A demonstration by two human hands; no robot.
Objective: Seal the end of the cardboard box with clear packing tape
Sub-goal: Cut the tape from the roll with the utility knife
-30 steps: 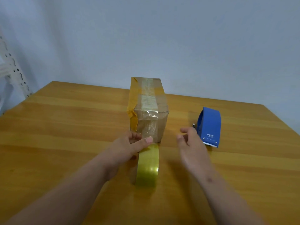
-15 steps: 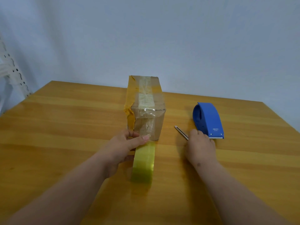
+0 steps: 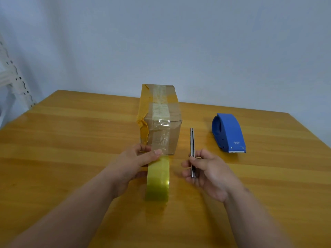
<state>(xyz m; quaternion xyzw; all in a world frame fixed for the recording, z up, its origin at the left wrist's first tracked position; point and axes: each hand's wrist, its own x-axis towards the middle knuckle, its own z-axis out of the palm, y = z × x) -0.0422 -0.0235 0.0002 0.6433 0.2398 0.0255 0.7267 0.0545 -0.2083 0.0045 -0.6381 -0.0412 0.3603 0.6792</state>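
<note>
A brown cardboard box [image 3: 174, 135] stands in the middle of the wooden table, its near end facing me with a strip of clear tape [image 3: 161, 135] running over its top and down that end. The yellowish tape roll [image 3: 158, 179] stands on edge right in front of the box, still joined to the strip. My left hand [image 3: 132, 163] grips the roll, thumb pressed on the tape at the box's bottom edge. My right hand [image 3: 206, 171] holds a slim metal utility knife [image 3: 192, 151], pointing away from me, just right of the box.
A blue tape dispenser [image 3: 228, 133] sits on the wooden table [image 3: 71, 140] to the right of the box. A white perforated shelf post [image 3: 14, 81] stands past the table's left edge. A pale wall rises behind the table.
My right hand reached toward the dispenser, picked the knife up off the table and brought it back toward the box. My left hand stayed on the roll.
</note>
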